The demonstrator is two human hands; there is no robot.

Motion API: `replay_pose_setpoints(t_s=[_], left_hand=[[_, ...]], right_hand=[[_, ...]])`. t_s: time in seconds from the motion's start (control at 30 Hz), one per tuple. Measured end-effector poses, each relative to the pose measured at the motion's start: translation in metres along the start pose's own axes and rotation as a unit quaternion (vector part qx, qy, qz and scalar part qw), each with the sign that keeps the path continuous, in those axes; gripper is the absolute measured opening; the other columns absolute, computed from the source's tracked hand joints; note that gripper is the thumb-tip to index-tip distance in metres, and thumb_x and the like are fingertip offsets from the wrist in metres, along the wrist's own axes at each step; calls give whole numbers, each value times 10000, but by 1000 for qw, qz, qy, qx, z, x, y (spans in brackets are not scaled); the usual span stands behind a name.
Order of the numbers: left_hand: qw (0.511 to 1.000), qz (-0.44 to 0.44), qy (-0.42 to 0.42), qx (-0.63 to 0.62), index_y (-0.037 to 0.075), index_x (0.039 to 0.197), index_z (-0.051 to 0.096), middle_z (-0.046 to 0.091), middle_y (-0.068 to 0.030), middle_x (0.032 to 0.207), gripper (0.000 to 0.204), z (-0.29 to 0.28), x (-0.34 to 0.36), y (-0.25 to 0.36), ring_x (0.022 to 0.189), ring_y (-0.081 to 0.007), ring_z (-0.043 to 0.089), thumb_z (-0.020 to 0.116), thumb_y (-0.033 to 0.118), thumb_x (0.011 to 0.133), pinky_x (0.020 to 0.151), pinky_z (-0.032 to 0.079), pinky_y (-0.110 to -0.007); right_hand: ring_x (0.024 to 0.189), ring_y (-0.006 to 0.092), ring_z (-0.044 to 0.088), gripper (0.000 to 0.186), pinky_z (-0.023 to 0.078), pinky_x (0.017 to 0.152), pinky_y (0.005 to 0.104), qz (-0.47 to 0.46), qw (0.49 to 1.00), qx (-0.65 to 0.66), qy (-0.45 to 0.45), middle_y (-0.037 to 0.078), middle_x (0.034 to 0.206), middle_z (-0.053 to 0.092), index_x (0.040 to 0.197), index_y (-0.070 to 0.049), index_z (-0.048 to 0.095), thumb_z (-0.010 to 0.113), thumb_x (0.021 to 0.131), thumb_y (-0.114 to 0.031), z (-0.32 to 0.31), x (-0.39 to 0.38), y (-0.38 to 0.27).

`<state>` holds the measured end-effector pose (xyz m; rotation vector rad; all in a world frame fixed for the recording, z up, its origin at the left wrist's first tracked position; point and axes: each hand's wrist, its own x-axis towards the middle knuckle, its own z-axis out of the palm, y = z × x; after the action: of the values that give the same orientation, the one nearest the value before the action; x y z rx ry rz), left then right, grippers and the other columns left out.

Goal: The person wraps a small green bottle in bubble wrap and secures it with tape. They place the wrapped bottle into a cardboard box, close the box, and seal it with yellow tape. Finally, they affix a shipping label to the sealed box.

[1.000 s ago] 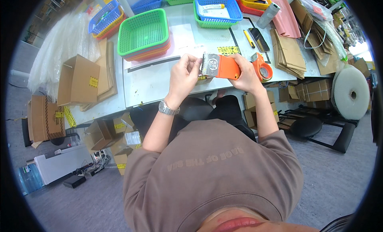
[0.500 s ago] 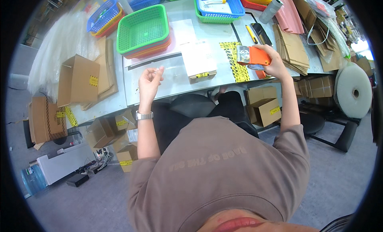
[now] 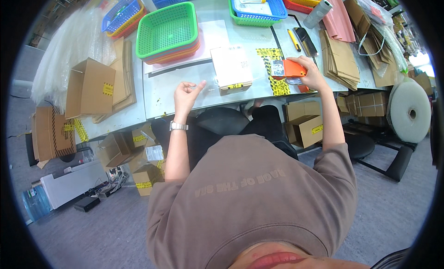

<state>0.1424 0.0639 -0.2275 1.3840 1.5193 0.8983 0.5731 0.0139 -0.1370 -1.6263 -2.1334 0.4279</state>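
In my right hand (image 3: 309, 74) is an orange tape dispenser (image 3: 294, 69), held by its body just right of a small carton. That carton (image 3: 231, 68) lies on the table's near part, with a white sheet or label on top and yellow-black tape on its near side. My left hand (image 3: 187, 97), a metal watch at the wrist, hovers left of the carton with thumb and fingers pinched together. A faint clear glint shows between those fingertips and the carton; what the fingers hold is too faint to make out.
Stacked baskets (image 3: 166, 30) stand at the back left, more baskets (image 3: 259, 10) at the back. Right of the dispenser lie a yellow cutter (image 3: 294, 40), a dark phone (image 3: 305, 41) and flattened cartons (image 3: 340, 61). An open carton (image 3: 90, 88) stands at the left edge.
My left hand has moved right, closer to the carton. The tape dispenser in my right hand has shifted slightly left and nearer to me. The carton stays in place.
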Motion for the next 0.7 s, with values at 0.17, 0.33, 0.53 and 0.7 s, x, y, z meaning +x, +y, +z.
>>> replay_pose_setpoints(t_s=[0.17, 0.33, 0.53, 0.7], left_hand=[[998, 1, 15, 67, -22, 862, 600, 523, 7, 624, 614, 8, -1, 0, 563, -87, 484, 856, 497, 657, 530, 414, -239], [997, -7, 23, 75, -22, 862, 595, 526, -5, 644, 638, 12, -2, -5, 585, -101, 491, 858, 516, 640, 551, 426, -247], [995, -15, 20, 93, -26, 863, 590, 546, -33, 688, 686, 13, 1, -8, 625, -130, 518, 853, 558, 619, 596, 450, -262], [994, -32, 26, 102, -26, 866, 583, 597, -90, 757, 754, 21, 1, -10, 703, -188, 580, 826, 635, 598, 668, 488, -301]], right_hand=[[1045, 311, 558, 587, 424, 941, 386, -11, 1000, -20, -5, 109, 1031, 614, 1235, -113, 609, 624, 674, 58, 8, 3, 7], [1052, 314, 556, 592, 424, 933, 395, 0, 999, -36, -17, 99, 1034, 613, 1230, -128, 615, 637, 666, 51, 11, 3, 6], [1043, 308, 560, 586, 414, 940, 399, 3, 999, -45, -18, 91, 1047, 608, 1235, -134, 614, 646, 676, 38, 11, 2, 6], [1036, 280, 557, 604, 409, 925, 398, 7, 994, -97, -54, 79, 1019, 597, 1266, -164, 610, 657, 691, 18, 16, 7, 1]])
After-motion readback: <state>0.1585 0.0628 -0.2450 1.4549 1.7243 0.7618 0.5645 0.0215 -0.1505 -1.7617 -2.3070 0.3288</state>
